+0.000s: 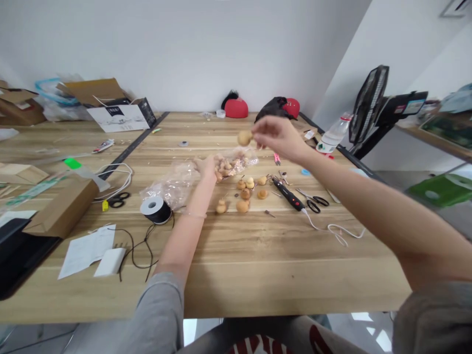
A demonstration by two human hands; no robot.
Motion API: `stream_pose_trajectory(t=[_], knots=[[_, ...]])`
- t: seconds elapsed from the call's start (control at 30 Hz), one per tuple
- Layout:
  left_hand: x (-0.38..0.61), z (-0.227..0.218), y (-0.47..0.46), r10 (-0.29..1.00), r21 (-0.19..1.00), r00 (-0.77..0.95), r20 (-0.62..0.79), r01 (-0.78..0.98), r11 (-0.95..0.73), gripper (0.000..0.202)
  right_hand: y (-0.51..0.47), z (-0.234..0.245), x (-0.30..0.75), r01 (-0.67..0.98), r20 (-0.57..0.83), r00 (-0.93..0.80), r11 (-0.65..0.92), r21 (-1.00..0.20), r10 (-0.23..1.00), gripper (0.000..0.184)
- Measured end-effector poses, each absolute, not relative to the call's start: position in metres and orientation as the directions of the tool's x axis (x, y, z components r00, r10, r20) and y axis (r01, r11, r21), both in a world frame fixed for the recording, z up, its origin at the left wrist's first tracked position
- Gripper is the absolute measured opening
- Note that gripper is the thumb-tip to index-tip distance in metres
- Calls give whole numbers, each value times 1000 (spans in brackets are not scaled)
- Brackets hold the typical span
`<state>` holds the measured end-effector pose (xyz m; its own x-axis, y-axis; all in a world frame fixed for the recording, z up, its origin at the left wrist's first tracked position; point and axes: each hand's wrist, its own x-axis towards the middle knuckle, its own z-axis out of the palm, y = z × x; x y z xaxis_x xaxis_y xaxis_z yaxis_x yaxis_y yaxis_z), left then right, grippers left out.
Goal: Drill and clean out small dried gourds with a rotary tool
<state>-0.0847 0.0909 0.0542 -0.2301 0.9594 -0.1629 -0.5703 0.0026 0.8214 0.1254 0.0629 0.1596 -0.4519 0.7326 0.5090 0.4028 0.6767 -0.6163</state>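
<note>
Cardboard box (pixel 61 209) at far left, then one pair of black-handled scissors (pixel 118 199) and one spool of black cord (pixel 155 210) on the wooden table (pixel 280 275). Your left hand (pixel 206 168) sits at a clear plastic bag (pixel 169 184); its fingers are lost in the folds, so open or gripping: cannot tell. Bag holds a bunch of small dried gourds (pixel 228 167), too bunched to count. Seven loose gourds (pixel 245 193) lie just in front of it. An eighth gourd (pixel 245 138) is pinched in the fingertips of your right hand (pixel 278 137), above the bag. Further right: one corded electric pen tool (pixel 288 194), a second pair of scissors (pixel 313 201), one plastic water bottle (pixel 334 132). Risk: round gourd, small fingertip contact. A slack pinch could drop it, and it could then scatter the loose gourds or roll against the pen tool. Its white cable could also snag a sleeve.
</note>
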Motion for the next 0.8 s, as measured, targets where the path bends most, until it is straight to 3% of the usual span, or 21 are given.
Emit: stream_pose_trajectory(t=[0.07,0.1,0.13,0.17,0.23,0.33,0.43,0.53,0.63,0.73,0.8], knots=[[-71,76,76,899,870,-434,-52,-461,-173,40,23,142,134,196,508,-478,651,-733,716,15],[-65,88,64,900,889,-433,42,-396,-231,27,4,134,138,141,525,-482,653,-744,702,17],[-58,99,51,950,901,-286,125,-368,-229,11,-13,127,142,123,545,-480,668,-734,688,17],[-52,110,36,982,916,-90,168,-353,-189,8,-28,121,147,136,568,-474,694,-707,672,15],[-43,128,6,951,977,277,134,-197,-80,26,-50,114,156,180,612,-467,746,-642,639,12],[-36,139,-30,852,966,503,142,119,-231,29,-66,104,168,230,646,-461,785,-575,608,11],[-33,131,-54,800,858,599,28,396,-326,25,-72,89,176,245,623,-492,783,-572,609,10],[-33,111,-74,780,777,621,-80,528,-341,27,-82,78,182,258,626,-518,804,-535,583,12],[-34,84,-94,804,759,581,-126,579,-299,27,-108,83,190,289,749,-447,871,-397,489,26],[-35,58,-107,897,878,429,-105,463,-119,25,-147,100,196,240,787,-463,912,-333,409,44],[-34,44,-110,958,960,262,-114,279,38,22,-173,112,195,263,781,-388,871,-415,489,49]])
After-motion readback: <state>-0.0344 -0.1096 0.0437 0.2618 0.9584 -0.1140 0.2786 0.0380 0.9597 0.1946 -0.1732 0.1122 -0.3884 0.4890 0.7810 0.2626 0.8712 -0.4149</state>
